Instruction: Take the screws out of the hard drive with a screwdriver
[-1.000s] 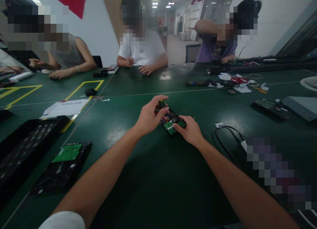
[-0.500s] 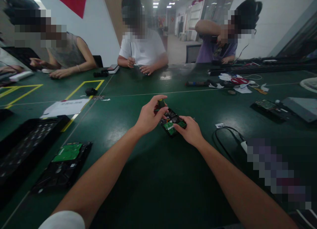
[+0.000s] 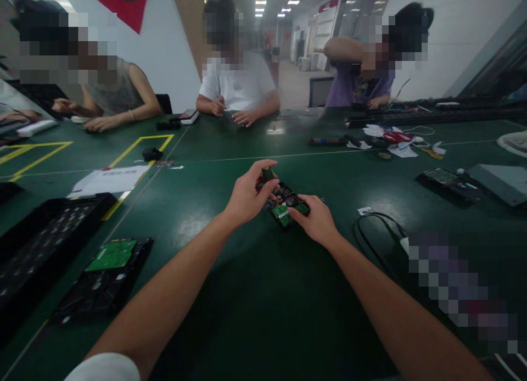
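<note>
My left hand [image 3: 247,193] is closed around the short, thick dark handle of a screwdriver [image 3: 268,174], with yellow at its top. Its tip points down at a hard drive [image 3: 281,212] and is hidden by my fingers. The drive is black with a green circuit board, tilted at an angle over the table. My right hand [image 3: 317,216] grips the drive's right edge, thumb lying over the board. A second hard drive [image 3: 109,271], green board upward, lies on the table left of my left forearm.
A black tray [image 3: 94,201] stands at the far left beside a white paper sheet [image 3: 111,179]. To the right are a black cable [image 3: 373,212], another hard drive [image 3: 447,183] and a grey box [image 3: 502,182]. Three people sit across the green table [image 3: 230,145].
Both hands keep their grip on the screwdriver and the hard drive, almost unmoved. The whole view has shifted very slightly downward in the picture.
</note>
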Motion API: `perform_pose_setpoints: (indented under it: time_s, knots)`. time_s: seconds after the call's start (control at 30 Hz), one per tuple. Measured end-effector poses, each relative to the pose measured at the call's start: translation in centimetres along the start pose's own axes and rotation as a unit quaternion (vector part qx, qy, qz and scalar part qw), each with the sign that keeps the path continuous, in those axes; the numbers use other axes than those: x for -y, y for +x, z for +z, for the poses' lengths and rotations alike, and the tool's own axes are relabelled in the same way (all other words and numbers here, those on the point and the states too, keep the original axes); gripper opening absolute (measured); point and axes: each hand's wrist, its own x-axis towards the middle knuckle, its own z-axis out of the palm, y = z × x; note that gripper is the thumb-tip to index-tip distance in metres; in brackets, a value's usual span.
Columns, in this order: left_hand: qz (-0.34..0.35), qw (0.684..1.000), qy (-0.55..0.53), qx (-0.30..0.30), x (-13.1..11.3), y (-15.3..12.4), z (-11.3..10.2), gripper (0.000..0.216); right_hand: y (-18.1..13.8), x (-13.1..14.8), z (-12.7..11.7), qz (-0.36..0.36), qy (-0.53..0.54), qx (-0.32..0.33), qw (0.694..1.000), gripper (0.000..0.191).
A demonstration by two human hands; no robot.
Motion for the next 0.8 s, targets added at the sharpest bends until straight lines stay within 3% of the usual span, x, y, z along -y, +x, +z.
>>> perform_pose_setpoints:
  time_s: [0.37,0.67,0.8]
  knots:
    - [-0.016,0.998,0.021,-0.06,0.13,0.07,0.49,0.046,0.1,0.29,-0.17,0.01,-0.006,0.006,1.0,0.051]
    - [0.007,0.994,0.089,-0.063,0.13,-0.12,0.48,0.048,0.1,0.33,-0.16,0.008,-0.005,0.007,1.0,0.053]
    - [0.023,0.991,0.126,-0.035,-0.2,-0.16,0.26,0.049,0.06,0.26,-0.15,0.005,-0.009,0.005,1.0,0.053]
